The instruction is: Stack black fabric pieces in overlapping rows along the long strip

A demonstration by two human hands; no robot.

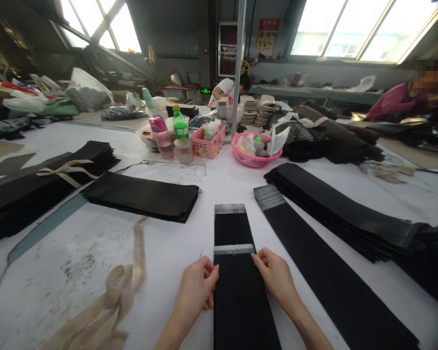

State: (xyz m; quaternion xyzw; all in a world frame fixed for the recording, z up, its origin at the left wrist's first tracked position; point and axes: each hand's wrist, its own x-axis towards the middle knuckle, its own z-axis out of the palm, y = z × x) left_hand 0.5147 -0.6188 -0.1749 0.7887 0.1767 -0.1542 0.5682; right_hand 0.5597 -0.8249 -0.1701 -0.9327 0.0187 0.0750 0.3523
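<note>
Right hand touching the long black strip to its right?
Apart. Head view: bare white tabletop shows between the right hand and the right strip; its fingertips are at the middle strip's edge.

Gripped black strip (243, 306) cut off at bottom edge, wearer's side of grip; both forearms (171, 326) too. Beige ribbon (114, 294), left of grip, also cropped. Black stack (25, 194), farther left, exits frame. Poster (267, 38) far beyond grip: lettering unreadable (red smudge, basically). Person (394, 103) far right: head pixelated.
</note>
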